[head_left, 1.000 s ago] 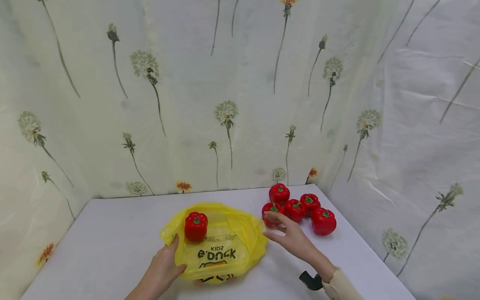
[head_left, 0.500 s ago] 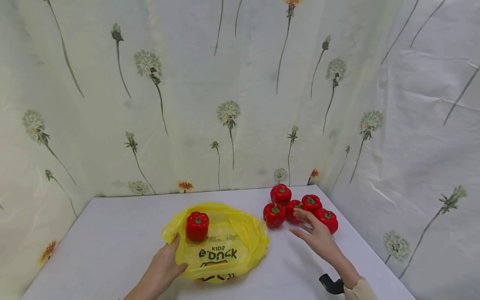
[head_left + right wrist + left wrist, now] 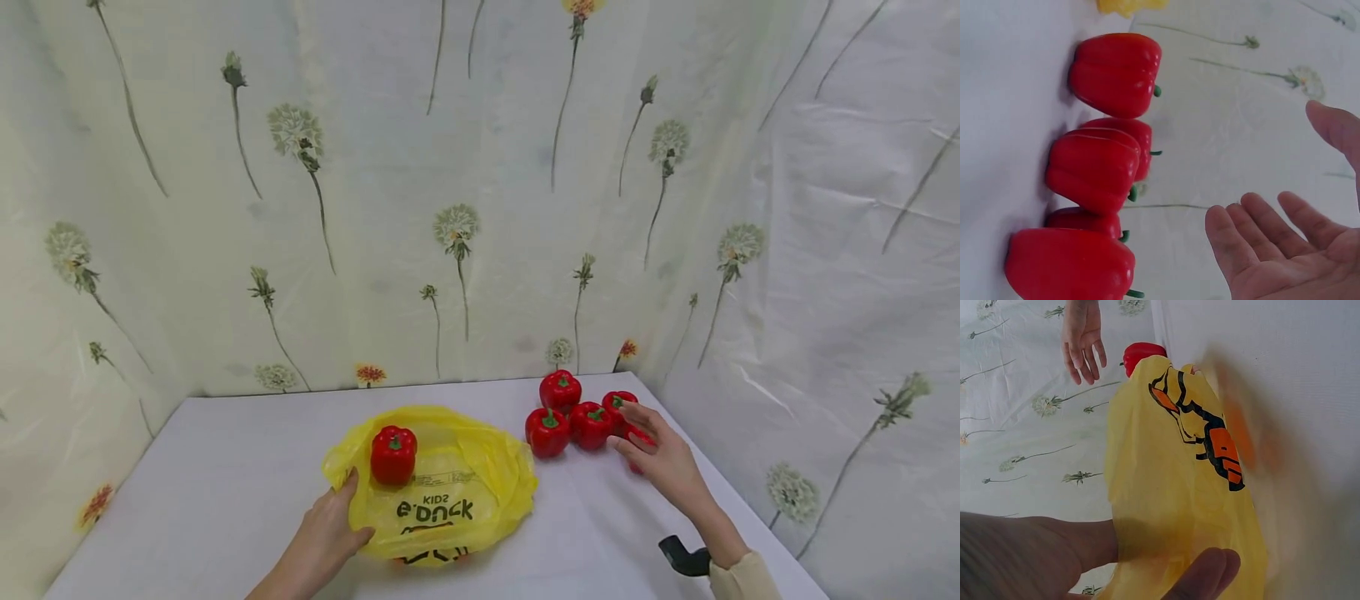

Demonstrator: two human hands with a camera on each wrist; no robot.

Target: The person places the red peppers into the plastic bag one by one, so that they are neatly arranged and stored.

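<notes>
In the head view my left hand (image 3: 330, 525) grips the left edge of a yellow plastic bag (image 3: 495, 500), its mouth spread toward me. A red bell pepper (image 3: 393, 456) shows within the bag mouth. The left wrist view has my thumb (image 3: 1207, 575) in front of the bag film and other fingers partly behind it. To the right, my right hand (image 3: 663, 458) hangs over the nearest right pepper (image 3: 636, 437), hiding much of it. Its fingers are spread and relaxed, holding nothing; the right wrist view shows a gap between them and the peppers.
More red bell peppers (image 3: 547, 432) with green stems stand grouped at the back right of the white table (image 3: 247, 467). Behind and beside the table hangs a cloth (image 3: 375, 208) printed with dandelions. A black strap piece (image 3: 684, 557) is at my right wrist.
My right hand has moved right, from in front of the left pepper of the group to over the rightmost one. The left hand, bag and peppers have stayed in place.
</notes>
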